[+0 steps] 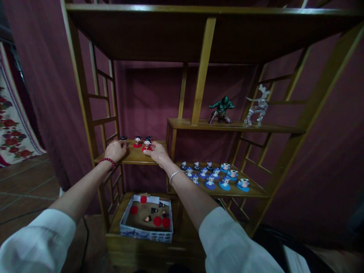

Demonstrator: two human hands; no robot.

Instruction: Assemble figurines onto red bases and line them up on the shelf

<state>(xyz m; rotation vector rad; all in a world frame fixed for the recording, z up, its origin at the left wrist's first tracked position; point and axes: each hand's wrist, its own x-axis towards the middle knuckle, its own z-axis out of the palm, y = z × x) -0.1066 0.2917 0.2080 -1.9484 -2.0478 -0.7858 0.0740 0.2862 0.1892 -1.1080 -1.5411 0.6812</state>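
Observation:
Both hands are at the left middle shelf (133,156). My right hand (159,154) has its thumb and fingers closed on the red base of a small black-haired doll figurine (147,143), upright at the shelf's front. Another such figurine shows partly behind it. A similar doll figurine (137,141) stands between the hands on its red disc. My left hand (115,151), with a red bead bracelet, curls its fingers around a dark-haired figurine (123,138); only the top of its head shows, the rest being hidden.
Below, an open cardboard box (146,234) holds red discs and several loose figurines. Blue and purple figurines (209,182) stand in rows on the lower right shelf. Above them are a green crouching statue (223,108) and a clear deer figure (258,108). A wooden post (203,72) rises between compartments.

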